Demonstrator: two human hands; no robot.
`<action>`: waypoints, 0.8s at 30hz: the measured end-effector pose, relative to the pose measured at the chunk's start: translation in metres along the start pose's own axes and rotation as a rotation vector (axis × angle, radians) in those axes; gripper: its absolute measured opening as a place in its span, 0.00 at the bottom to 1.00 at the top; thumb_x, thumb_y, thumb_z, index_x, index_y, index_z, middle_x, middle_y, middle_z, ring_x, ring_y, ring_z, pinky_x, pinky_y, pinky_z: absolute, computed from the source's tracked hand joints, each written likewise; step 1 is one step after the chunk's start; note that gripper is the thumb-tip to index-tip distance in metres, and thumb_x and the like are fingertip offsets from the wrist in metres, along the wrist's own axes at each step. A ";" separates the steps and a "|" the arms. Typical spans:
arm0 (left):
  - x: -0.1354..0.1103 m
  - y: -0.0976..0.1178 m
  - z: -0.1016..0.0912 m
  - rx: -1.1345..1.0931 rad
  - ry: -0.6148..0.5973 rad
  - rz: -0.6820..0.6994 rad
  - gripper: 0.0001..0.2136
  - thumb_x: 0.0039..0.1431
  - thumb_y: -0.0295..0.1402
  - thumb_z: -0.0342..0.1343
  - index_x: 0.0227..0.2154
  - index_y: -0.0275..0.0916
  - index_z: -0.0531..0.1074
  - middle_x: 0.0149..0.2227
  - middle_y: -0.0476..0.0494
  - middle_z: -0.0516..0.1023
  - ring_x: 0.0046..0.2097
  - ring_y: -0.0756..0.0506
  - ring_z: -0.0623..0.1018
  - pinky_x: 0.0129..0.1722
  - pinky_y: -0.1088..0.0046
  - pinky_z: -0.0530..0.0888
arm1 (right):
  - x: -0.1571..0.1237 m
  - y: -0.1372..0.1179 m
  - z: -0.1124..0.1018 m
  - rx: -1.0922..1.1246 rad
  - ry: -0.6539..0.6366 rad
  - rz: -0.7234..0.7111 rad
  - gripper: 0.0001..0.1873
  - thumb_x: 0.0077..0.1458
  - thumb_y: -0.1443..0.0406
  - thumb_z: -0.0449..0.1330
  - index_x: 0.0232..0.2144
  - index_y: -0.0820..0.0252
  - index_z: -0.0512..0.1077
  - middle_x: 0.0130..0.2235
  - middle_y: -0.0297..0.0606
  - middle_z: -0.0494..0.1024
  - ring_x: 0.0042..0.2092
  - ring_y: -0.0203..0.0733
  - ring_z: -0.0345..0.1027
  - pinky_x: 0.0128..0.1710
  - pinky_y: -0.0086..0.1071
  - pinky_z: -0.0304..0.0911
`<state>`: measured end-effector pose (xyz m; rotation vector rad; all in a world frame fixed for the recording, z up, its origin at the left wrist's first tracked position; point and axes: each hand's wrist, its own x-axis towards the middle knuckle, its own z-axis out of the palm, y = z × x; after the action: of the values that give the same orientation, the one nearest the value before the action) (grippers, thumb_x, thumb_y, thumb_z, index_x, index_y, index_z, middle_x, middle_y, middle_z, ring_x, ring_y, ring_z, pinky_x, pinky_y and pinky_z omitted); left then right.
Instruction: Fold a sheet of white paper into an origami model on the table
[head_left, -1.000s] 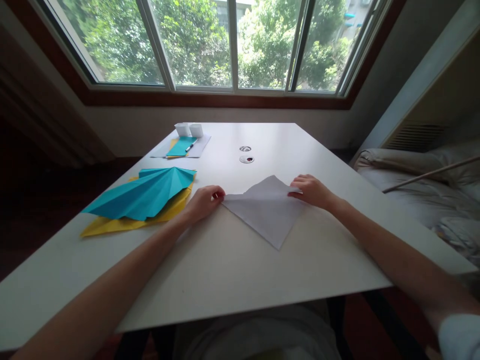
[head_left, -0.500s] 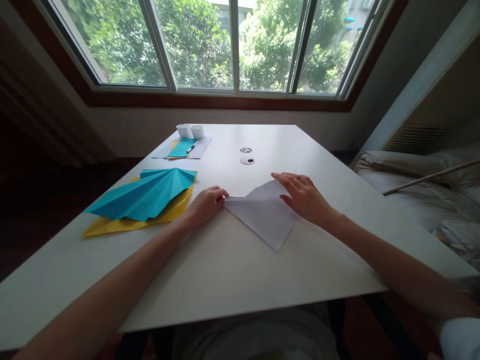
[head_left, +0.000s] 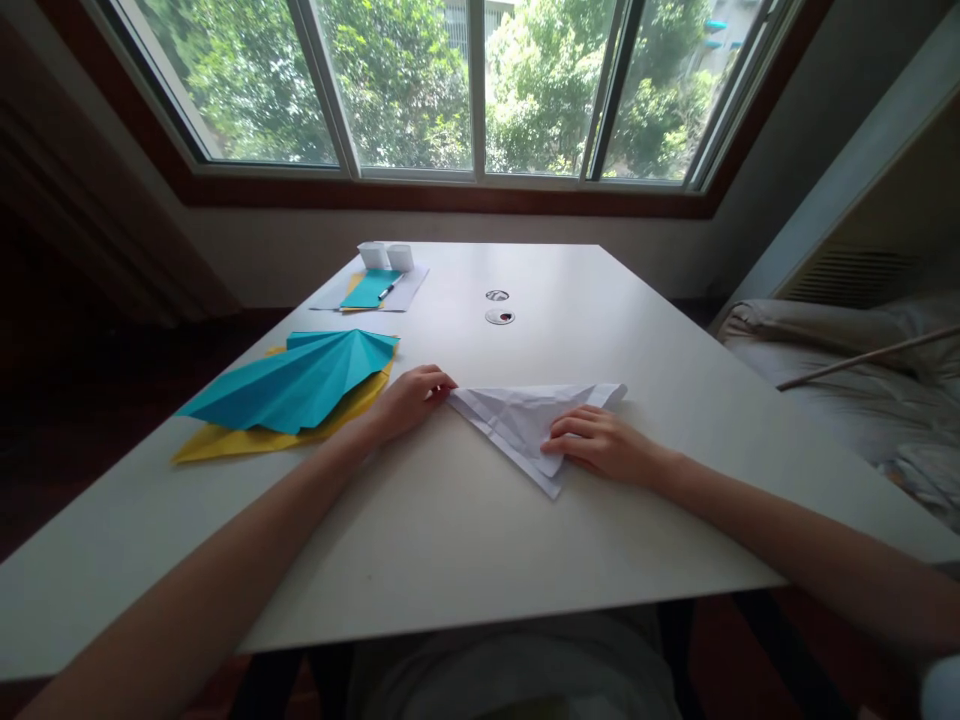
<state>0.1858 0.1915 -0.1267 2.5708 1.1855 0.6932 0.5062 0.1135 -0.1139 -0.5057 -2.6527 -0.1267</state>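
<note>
A white sheet of paper (head_left: pixel 517 415) lies folded into a triangle on the white table (head_left: pixel 450 540). My left hand (head_left: pixel 411 398) is curled and pinches the paper's left corner against the table. My right hand (head_left: pixel 600 445) rests on the folded flap near the lower point, its fingers bent and pressing the paper down. The far right corner of the paper sticks out past my right hand.
A folded blue paper (head_left: pixel 300 378) lies on a yellow sheet (head_left: pixel 225 442) to the left. Farther back are a blue sheet with a pen (head_left: pixel 386 290) and two small white boxes (head_left: pixel 386 255). Two round cable holes (head_left: pixel 499 316) mark the table's middle. A bed (head_left: pixel 847 370) stands at right.
My right hand brought the paper's far corner down toward me, turning the diamond into a flat triangle, and now presses it near the lower point. My left hand stayed at the left corner.
</note>
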 end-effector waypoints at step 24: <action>-0.039 0.108 0.014 0.428 -0.319 -0.025 0.23 0.63 0.42 0.39 0.61 0.44 0.50 0.63 0.36 0.49 0.61 0.34 0.55 0.53 0.53 0.60 | 0.002 -0.024 0.002 0.233 -0.045 0.144 0.11 0.59 0.69 0.50 0.39 0.61 0.72 0.43 0.42 0.76 0.47 0.41 0.68 0.48 0.36 0.64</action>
<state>0.2416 0.0922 -0.1093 2.8497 1.3673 0.0101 0.4947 0.0926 -0.1153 -0.6235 -2.6183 0.2373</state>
